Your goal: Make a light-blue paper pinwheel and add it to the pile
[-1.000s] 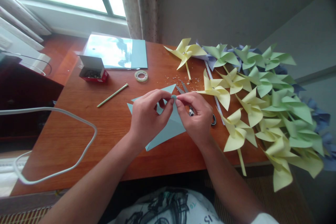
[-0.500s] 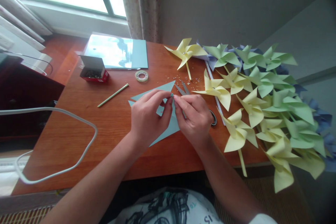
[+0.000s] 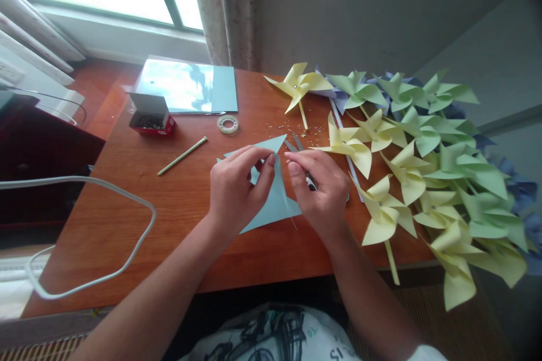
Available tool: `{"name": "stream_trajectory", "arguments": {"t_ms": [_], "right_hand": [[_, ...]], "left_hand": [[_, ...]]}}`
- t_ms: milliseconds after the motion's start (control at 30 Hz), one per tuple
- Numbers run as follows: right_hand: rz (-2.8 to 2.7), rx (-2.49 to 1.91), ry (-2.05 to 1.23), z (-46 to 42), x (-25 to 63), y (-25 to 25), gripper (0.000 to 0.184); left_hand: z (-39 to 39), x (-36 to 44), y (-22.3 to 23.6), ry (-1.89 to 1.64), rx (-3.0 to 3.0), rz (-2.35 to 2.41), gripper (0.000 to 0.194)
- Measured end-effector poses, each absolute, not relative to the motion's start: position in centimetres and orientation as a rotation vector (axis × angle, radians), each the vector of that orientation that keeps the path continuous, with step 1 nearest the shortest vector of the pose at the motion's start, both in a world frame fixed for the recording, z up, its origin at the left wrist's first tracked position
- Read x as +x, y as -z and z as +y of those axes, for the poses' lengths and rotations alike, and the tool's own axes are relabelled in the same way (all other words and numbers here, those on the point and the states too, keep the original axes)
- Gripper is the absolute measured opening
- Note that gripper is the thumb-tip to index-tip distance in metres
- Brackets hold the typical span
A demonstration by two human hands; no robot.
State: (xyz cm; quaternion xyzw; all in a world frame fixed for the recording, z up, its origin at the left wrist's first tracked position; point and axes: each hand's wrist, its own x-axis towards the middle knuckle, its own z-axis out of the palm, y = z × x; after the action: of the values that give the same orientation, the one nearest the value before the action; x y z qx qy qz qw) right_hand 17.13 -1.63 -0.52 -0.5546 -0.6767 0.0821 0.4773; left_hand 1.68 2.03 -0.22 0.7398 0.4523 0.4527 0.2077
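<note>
A light blue cut paper sheet [image 3: 271, 206] lies on the wooden table [image 3: 169, 208] in front of me. My left hand [image 3: 235, 192] pinches a folded flap of it near its middle, fingers closed. My right hand [image 3: 322, 192] is just to the right, fingers curled, thumb and forefinger pinched on something I cannot make out. Scissors [image 3: 298, 144] lie partly under my right hand.
Many yellow pinwheels [image 3: 381, 208], green pinwheels [image 3: 457, 124] and purple ones cover the table's right side. A green straw [image 3: 182, 155], a tape roll [image 3: 227, 123], a red box of pins [image 3: 150, 118], a blue paper stack [image 3: 190, 86] and a white cable [image 3: 105, 192] lie left.
My two hands have drawn slightly apart; the fingertips no longer meet at the paper's centre. The blue sheet has shifted a little and its lower flap now lies flatter.
</note>
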Motion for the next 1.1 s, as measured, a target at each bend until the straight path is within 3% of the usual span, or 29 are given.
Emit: {"name": "stream_trajectory", "arguments": {"t_ms": [133, 233, 467, 633, 867, 1100], "right_hand": [[-1.698, -1.715, -0.146, -3.1, 20.0, 0.4, 0.019], [-1.738, -1.948, -0.117, -4.9, 22.0, 1.4, 0.029], [-1.891, -2.048, -0.105, -6.2, 22.5, 3.1, 0.045], [-1.746, -2.145, -0.109, -5.8, 21.8, 2.5, 0.043], [-1.379, -1.781, -0.594, -7.0, 22.8, 1.5, 0.052], [-1.514, -1.596, -0.872, -6.8, 22.5, -0.4, 0.058]], "left_hand": [[2.1, 1.6, 0.2, -1.250, 2.044, 1.271, 0.015], [2.1, 1.6, 0.0, -1.250, 2.034, 1.273, 0.015], [2.0, 1.6, -0.2, -1.232, 2.043, 1.236, 0.015], [2.0, 1.6, -0.1, -1.263, 2.038, 1.181, 0.014], [1.9, 1.5, -0.3, -1.271, 2.029, 1.080, 0.013], [1.9, 1.6, -0.4, -1.287, 2.066, 0.952, 0.012]]}}
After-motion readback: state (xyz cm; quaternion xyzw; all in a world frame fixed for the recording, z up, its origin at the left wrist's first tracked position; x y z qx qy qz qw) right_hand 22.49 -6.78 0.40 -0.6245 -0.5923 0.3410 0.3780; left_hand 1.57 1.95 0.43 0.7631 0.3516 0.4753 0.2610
